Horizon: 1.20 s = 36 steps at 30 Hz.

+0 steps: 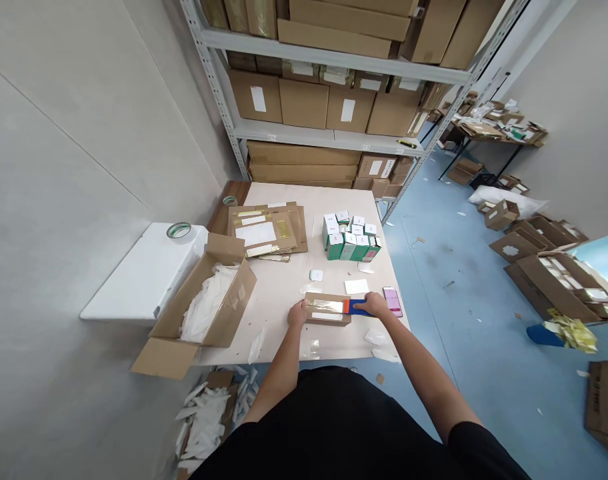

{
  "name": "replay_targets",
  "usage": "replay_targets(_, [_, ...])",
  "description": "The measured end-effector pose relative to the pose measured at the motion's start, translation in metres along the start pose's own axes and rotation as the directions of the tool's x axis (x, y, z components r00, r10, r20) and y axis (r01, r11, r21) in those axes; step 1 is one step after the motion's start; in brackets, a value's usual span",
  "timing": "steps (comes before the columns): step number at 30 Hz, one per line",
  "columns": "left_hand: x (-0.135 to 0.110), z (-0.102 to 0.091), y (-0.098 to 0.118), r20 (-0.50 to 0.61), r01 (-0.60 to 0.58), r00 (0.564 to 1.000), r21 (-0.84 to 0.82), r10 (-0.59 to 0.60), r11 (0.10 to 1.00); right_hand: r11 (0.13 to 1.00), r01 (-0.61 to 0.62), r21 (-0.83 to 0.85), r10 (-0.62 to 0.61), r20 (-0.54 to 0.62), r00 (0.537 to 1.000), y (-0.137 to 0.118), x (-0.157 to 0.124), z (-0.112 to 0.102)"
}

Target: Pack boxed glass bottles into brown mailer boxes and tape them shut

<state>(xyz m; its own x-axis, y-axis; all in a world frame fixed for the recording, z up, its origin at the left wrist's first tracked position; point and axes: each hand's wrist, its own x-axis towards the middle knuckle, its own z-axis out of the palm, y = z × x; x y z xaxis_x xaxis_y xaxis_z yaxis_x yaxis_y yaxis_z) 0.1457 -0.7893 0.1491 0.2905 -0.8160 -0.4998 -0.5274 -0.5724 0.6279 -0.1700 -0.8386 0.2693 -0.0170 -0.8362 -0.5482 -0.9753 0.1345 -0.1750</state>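
A small cardboard box (328,316) lies near the front edge of the pale table (284,340), a shiny strip of clear tape (327,306) along its top. Wrapped round the box's left end is my left hand (297,313). My right hand (375,305) grips a blue tape dispenser (357,307) with an orange-red front, which rests against the box's right end. Just right of that hand lies a phone (393,301) with a lit pink screen. A white card (357,287) and a small white piece (316,275) lie behind the box.
Several green and white boxes (349,247) stand at the back right. Flattened cardboard (269,230) is stacked at the back left. An open carton (234,307) with white packing material stands on the left. Beyond the table rises a shelf rack (329,137) of cartons.
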Motion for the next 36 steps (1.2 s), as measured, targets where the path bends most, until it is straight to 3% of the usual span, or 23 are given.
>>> replay_targets(4, [0.0,-0.001,0.001,0.008,-0.005,1.0,-0.004,0.005,1.0,0.997,-0.083,0.002,0.083,-0.022,0.996,0.041,-0.005,-0.005])
replay_targets(7, [0.002,-0.002,0.0,0.02,-0.013,1.0,-0.015,0.013,1.0,0.993,-0.114,0.012,0.114,-0.036,0.993,0.058,-0.008,-0.002])
replay_targets(16, [0.014,-0.018,-0.017,0.059,-0.048,0.997,-0.118,0.055,0.992,0.993,-0.11,0.053,0.113,-0.057,0.992,0.04,-0.022,0.003])
replay_targets(21, [0.024,-0.031,-0.032,0.051,-0.056,0.996,-0.188,0.067,0.981,0.99,-0.101,0.098,0.107,-0.059,0.992,0.013,-0.033,0.003])
replay_targets(29, [0.048,-0.059,-0.056,0.029,0.065,0.998,-0.213,-0.06,0.975,0.994,-0.025,0.108,0.04,-0.146,0.988,-0.068,-0.042,0.006])
replay_targets(32, [0.056,-0.077,-0.054,-0.037,0.074,0.996,-0.22,-0.084,0.973,0.996,-0.007,0.091,0.02,-0.144,0.989,-0.096,-0.043,0.001])
replay_targets(36, [0.058,-0.091,-0.038,-0.095,-0.039,0.995,-0.271,0.014,0.962,0.998,0.006,0.064,0.002,-0.123,0.992,-0.133,-0.04,-0.002])
